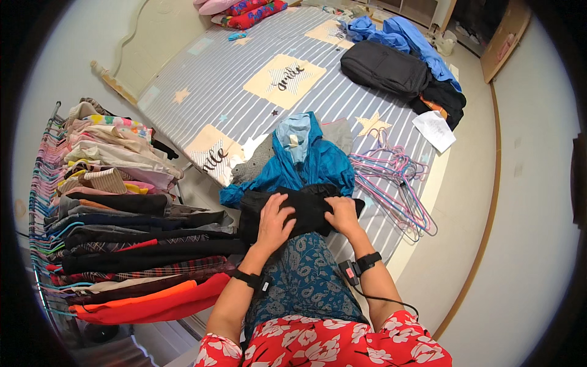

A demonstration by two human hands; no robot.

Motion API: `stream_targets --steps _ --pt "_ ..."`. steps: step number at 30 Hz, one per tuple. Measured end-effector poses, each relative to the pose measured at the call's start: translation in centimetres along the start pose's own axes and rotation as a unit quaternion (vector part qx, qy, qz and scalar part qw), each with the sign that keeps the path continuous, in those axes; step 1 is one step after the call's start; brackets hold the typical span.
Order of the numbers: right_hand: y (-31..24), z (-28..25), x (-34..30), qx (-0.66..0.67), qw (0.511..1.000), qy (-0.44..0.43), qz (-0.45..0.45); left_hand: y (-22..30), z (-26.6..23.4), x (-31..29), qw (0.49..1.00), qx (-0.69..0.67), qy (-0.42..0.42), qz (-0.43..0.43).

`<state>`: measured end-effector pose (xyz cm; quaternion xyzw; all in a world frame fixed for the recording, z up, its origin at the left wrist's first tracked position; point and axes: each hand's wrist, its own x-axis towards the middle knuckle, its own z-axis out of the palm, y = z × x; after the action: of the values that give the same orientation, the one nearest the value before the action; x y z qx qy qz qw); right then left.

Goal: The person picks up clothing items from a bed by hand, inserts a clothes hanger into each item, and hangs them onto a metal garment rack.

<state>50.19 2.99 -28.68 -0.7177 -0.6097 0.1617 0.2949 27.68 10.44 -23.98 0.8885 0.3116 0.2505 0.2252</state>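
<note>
A folded black garment [309, 211] lies across the near edge of the bed, just above my lap. My left hand [275, 220] rests on its left part with the fingers spread. At its right end my right hand [343, 215] has bent fingers and thumb closed on the cloth. Directly beyond it lies a blue hooded jacket [299, 162], its light blue lining showing in the hood. A grey garment [260, 160] peeks out left of the jacket. To the right, several pink, blue and purple hangers [391, 168] lie in a loose pile.
A rack [44, 183] full of hung clothes stands close on my left. On the striped bedsheet [244, 61], a black backpack [385, 68] sits at the far right beside blue clothing [422, 49]. White paper [434, 130] overhangs the right edge. Folded red bedding [251, 12] is at the far end.
</note>
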Motion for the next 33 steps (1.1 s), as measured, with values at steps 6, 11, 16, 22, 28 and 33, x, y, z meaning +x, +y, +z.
stream_targets --steps 6,11,16,22,28,33 --pt "-2.7 -3.9 -0.6 0.178 0.984 0.006 -0.028 -1.4 -2.7 4.0 0.977 0.146 -0.150 0.044" --pt "-3.6 -7.7 -2.8 0.154 0.985 -0.077 0.011 0.5 -6.4 4.7 0.987 0.061 -0.144 0.034" --pt "0.4 -5.4 -7.1 -0.022 0.971 -0.221 0.087 4.4 -8.7 0.4 0.985 -0.074 -0.122 0.098" --pt "-2.0 -2.0 -8.5 0.176 0.972 -0.156 0.023 4.3 -6.8 -7.0 0.964 -0.180 -0.157 -0.120" --pt "-4.1 -4.2 -3.1 0.321 0.923 -0.213 0.003 4.1 -1.8 -7.5 0.988 -0.075 -0.120 -0.068" --pt "-6.3 -0.3 1.5 0.086 0.993 -0.005 -0.085 4.9 -1.5 -6.3 0.992 -0.050 -0.106 -0.053"
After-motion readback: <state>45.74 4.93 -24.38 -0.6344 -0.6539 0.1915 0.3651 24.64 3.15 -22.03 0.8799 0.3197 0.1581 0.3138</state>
